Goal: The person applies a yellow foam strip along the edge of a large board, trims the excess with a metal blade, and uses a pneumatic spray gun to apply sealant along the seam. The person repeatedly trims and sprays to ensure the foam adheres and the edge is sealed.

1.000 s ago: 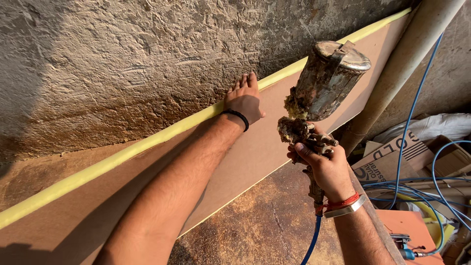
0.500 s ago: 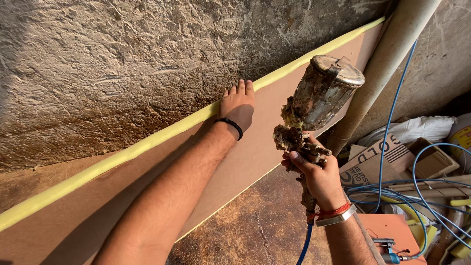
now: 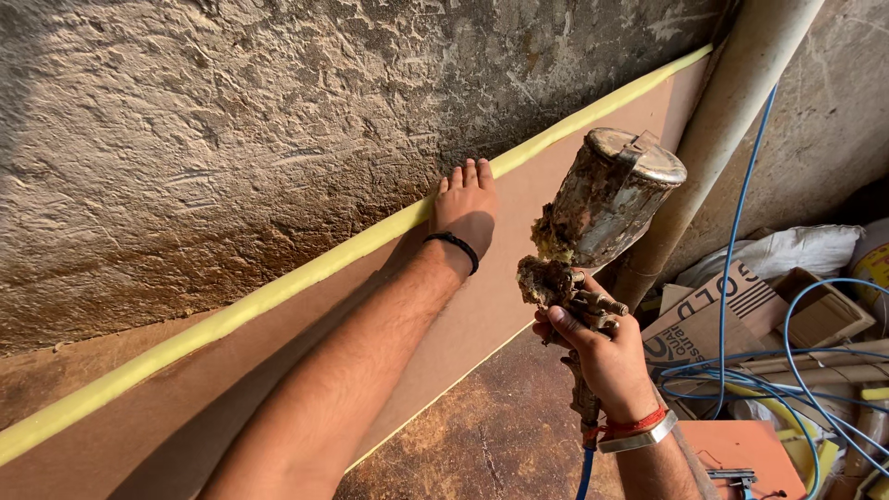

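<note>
left hand [image 3: 468, 208]: fingers flat on board [image 3: 278, 370] | right hand [image 3: 602, 356]: fingers wrapped around spray gun [image 3: 593, 231]

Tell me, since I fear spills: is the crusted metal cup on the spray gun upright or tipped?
Tipped: the crusted metal cup leans right above the spray gun gripped by the right hand; its lid looks shut.

The left hand [image 3: 466, 206] presses the brown board [image 3: 556, 194] against the wall while the right hand [image 3: 597, 354] grips a spray gun [image 3: 593, 222].
</note>
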`<state>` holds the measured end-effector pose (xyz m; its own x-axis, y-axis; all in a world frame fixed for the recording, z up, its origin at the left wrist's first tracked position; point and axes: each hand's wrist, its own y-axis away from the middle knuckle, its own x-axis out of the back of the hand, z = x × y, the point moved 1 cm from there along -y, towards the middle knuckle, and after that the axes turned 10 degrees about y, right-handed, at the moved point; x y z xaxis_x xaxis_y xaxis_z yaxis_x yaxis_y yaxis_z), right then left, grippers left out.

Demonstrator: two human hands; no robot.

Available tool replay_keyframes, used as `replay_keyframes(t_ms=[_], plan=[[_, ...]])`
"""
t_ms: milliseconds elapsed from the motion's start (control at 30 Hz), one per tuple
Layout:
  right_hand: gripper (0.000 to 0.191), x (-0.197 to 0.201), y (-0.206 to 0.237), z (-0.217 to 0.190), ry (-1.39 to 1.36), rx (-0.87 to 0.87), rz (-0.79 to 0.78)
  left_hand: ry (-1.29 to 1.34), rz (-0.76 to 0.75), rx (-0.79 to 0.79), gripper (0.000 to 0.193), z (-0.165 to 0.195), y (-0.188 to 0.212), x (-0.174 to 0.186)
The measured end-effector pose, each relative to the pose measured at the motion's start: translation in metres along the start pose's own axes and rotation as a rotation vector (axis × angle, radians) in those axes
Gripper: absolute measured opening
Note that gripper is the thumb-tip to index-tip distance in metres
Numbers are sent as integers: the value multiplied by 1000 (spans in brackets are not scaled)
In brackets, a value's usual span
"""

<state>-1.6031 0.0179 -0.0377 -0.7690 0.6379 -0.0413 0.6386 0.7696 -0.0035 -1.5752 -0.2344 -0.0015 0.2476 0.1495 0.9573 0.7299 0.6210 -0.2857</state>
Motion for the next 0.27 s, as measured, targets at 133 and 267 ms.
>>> replay_keyframes(t_ms=[133, 267], plan=[[56, 10, 4, 8, 21, -24, 33, -112, 82, -27, 57, -6, -1, -41], [50, 4, 0, 14, 53, 14, 0, -55, -31, -100, 69, -35, -18, -50]])
